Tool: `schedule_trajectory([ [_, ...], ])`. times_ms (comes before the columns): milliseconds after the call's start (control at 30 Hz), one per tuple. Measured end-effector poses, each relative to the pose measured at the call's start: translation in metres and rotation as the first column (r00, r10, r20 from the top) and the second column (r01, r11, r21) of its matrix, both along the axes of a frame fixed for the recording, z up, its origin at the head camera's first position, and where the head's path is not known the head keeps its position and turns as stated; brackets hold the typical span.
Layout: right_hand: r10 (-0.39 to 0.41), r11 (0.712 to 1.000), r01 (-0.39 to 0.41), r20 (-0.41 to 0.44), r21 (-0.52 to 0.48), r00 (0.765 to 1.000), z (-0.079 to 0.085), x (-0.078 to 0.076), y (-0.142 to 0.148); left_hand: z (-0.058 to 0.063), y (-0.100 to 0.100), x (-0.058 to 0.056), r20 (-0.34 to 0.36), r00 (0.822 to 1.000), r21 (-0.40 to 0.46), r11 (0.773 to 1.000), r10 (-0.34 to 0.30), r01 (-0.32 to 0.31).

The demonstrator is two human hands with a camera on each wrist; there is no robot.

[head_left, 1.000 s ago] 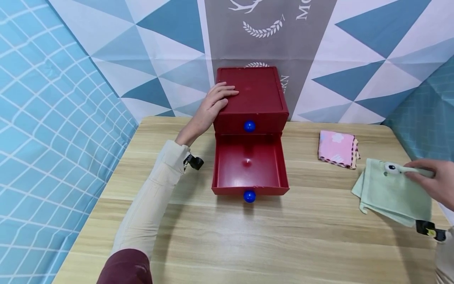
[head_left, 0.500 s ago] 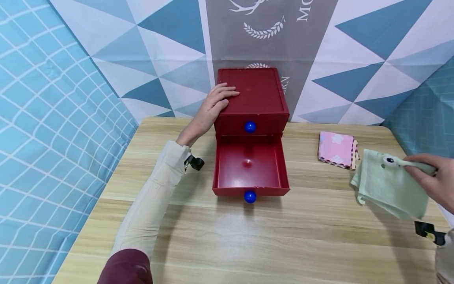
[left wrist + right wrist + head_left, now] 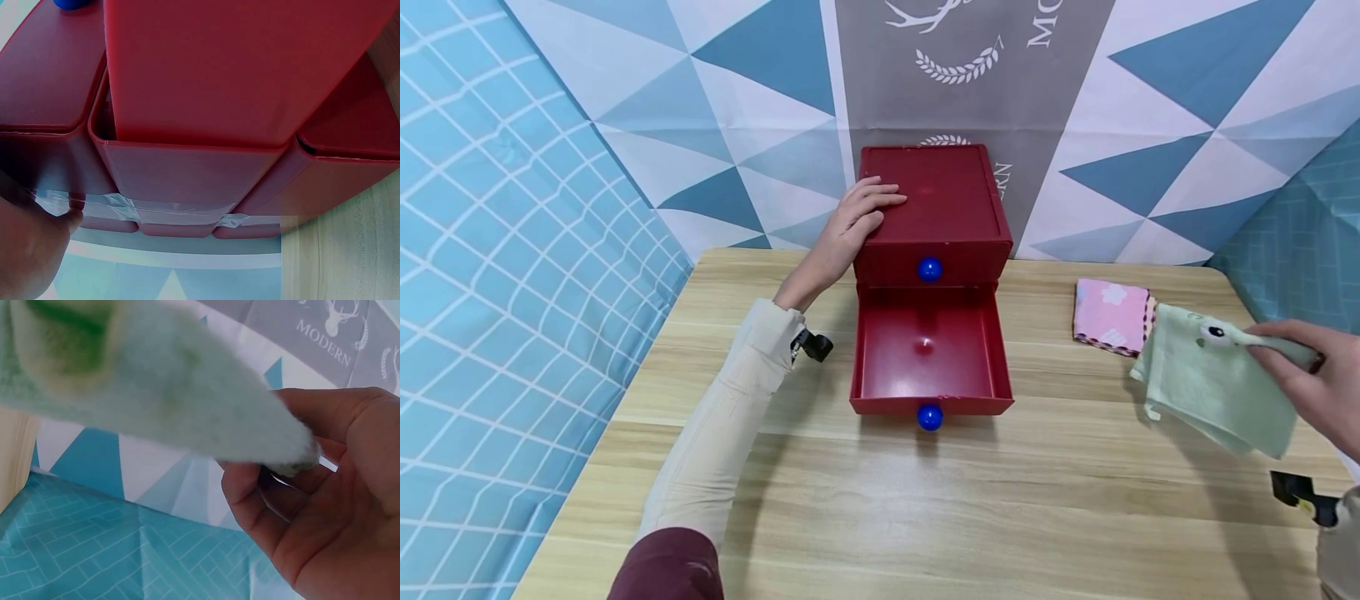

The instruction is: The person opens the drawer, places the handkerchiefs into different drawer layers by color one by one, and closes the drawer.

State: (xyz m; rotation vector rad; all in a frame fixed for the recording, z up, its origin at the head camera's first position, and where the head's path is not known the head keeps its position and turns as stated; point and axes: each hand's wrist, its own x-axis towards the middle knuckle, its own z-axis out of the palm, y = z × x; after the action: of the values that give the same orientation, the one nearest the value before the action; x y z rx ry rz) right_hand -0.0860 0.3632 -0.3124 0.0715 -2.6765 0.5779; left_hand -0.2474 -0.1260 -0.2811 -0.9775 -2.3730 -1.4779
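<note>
My left hand (image 3: 846,229) rests on the top left edge of a red drawer cabinet (image 3: 943,196), fingers spread over its lid. A lower drawer (image 3: 925,358) with a blue knob (image 3: 929,417) is pulled out, and its inside is bare. In the left wrist view, the cabinet's side (image 3: 187,172) shows clear tape round its units, with the thumb near it. At the right, my right hand (image 3: 1315,375) pinches a folded pale green towel (image 3: 1217,383) by one edge, and the towel hangs above the table. The right wrist view shows the towel (image 3: 187,394) gathered between thumb and fingers.
A folded pink cloth (image 3: 1112,315) lies on the wooden table (image 3: 925,517), right of the cabinet and just behind the green towel. Patterned fabric (image 3: 760,100) covers the wall behind, and blue checked fabric (image 3: 512,292) hangs on the left.
The green towel has risen off the table and shifted left and back in my right hand, closer to the pink cloth. My left hand stays on the cabinet.
</note>
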Motion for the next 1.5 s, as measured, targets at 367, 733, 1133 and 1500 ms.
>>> schedule_trajectory([
  [367,0.025,1.0,-0.026,-0.049,-0.013,0.998,0.012,0.007,-0.021,0.004,0.001,0.005,0.007,1.0,-0.008,1.0,0.005,-0.005],
  [733,0.082,0.997,-0.082,-0.14,0.0,0.987,0.024,0.011,-0.043,-0.024,-0.006,-0.026,-0.044,0.999,-0.01,1.0,0.017,-0.017],
  [1133,0.131,0.991,-0.126,-0.185,0.042,0.974,0.038,0.014,-0.062,-0.013,-0.003,-0.014,-0.009,1.0,-0.005,1.0,0.017,-0.017],
  [1500,0.195,0.981,-0.194,-0.285,0.033,0.939,0.047,0.017,-0.075,-0.026,-0.007,-0.027,-0.032,0.999,-0.019,1.0,0.023,-0.024],
])
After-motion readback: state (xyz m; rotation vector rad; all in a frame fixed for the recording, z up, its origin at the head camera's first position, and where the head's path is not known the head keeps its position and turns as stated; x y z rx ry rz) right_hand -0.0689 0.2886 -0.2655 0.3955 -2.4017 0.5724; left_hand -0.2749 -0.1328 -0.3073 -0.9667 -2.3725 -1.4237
